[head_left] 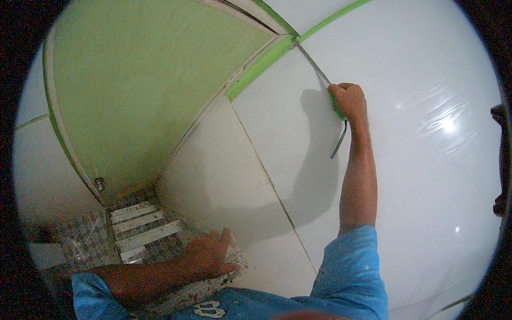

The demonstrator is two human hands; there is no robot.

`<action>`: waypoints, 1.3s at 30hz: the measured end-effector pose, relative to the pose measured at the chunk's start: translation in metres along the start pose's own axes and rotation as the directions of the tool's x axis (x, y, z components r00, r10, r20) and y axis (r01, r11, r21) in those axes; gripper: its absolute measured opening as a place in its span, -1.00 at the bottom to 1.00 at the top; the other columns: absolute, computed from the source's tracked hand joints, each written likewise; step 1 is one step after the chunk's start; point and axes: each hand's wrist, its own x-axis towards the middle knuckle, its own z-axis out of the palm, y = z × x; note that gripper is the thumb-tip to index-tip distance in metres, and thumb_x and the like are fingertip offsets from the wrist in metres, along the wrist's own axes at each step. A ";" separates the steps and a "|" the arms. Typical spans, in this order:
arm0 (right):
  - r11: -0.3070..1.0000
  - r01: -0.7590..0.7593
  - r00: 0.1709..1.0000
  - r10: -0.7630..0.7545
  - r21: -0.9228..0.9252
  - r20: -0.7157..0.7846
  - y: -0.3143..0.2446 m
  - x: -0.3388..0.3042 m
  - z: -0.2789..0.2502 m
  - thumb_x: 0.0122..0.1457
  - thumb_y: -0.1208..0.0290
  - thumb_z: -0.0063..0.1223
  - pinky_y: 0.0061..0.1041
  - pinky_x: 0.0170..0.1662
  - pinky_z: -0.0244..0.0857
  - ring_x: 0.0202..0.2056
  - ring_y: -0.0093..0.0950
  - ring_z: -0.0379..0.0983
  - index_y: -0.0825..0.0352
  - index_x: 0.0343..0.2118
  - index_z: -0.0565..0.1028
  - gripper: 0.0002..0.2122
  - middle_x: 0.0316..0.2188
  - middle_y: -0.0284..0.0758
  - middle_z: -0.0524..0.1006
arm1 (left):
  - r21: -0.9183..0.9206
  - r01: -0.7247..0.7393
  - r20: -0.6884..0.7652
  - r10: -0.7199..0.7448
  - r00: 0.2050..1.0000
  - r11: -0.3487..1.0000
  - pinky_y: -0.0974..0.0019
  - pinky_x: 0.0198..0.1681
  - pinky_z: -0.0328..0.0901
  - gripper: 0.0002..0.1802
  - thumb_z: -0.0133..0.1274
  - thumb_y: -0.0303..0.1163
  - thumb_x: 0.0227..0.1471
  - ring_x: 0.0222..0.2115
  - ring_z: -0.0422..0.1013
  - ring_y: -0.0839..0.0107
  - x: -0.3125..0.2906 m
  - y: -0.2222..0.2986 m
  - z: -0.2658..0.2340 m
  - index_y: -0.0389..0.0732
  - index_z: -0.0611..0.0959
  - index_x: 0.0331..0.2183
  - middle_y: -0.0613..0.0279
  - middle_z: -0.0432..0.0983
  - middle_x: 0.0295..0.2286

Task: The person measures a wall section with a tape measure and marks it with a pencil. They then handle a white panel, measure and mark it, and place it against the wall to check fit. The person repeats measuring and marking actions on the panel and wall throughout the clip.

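My right hand (pixel 349 101) is closed round a green tape measure (pixel 336 106), raised against the white wall panel (pixel 426 69). The metal blade (pixel 314 65) runs out up and to the left, its end at the corner where green strips meet beside the door frame. A dark wrist strap (pixel 339 141) dangles from the case. Low in the middle, my left hand (pixel 210 253) is held out with its fingers apart and nothing seen in them. It is in front of a paint-spattered board (pixel 240 261); I cannot tell whether it touches it.
A light green door or panel (pixel 149 96) in a pale frame fills the upper left, with a metal knob (pixel 99 184) low down. White paint-marked slats (pixel 146 229) are above the patterned floor (pixel 85 234). A thin seam (pixel 272 184) crosses the white wall. Something dark (pixel 501 160) is at the right rim.
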 end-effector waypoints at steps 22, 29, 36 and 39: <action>0.992 0.056 0.997 -0.050 0.116 -0.052 0.013 -0.001 -0.020 0.10 0.11 0.12 -0.23 -0.29 0.50 -0.54 -0.29 0.62 0.46 -0.42 0.71 -0.59 -0.57 -0.15 0.66 | -0.025 0.021 -0.029 -0.021 0.999 0.999 -0.15 -0.07 0.51 0.17 0.22 0.31 0.09 -0.11 0.57 -0.21 0.013 0.009 0.025 -0.41 0.22 0.35 -0.33 0.51 -0.06; 0.996 0.024 1.000 -0.024 0.091 -0.008 0.017 -0.002 -0.029 0.04 0.16 0.22 -0.29 -0.27 0.50 -0.47 -0.29 0.61 0.51 -0.31 0.73 -0.59 -0.46 -0.07 0.67 | -0.059 0.021 0.002 -0.021 1.000 0.998 -0.16 -0.05 0.52 0.16 0.22 0.28 0.10 -0.10 0.57 -0.24 0.010 0.019 0.022 -0.43 0.21 0.35 -0.34 0.51 -0.04; 0.995 0.080 0.996 -0.077 0.066 -0.048 0.030 0.002 -0.026 0.11 0.07 0.14 -0.23 -0.28 0.51 -0.53 -0.29 0.62 0.46 -0.43 0.70 -0.57 -0.54 -0.08 0.66 | -0.058 0.030 0.005 -0.030 1.000 0.998 -0.17 -0.06 0.52 0.18 0.21 0.31 0.09 -0.09 0.57 -0.23 0.013 0.027 0.023 -0.41 0.19 0.37 -0.34 0.51 -0.04; 0.995 0.104 0.993 -0.104 0.003 -0.055 0.035 0.005 -0.025 0.11 0.06 0.14 -0.23 -0.28 0.52 -0.52 -0.27 0.63 0.46 -0.44 0.70 -0.56 -0.53 -0.08 0.67 | -0.077 0.026 -0.005 -0.026 1.000 0.997 -0.17 -0.06 0.52 0.18 0.22 0.32 0.08 -0.10 0.57 -0.22 0.014 0.028 0.028 -0.40 0.21 0.36 -0.33 0.51 -0.05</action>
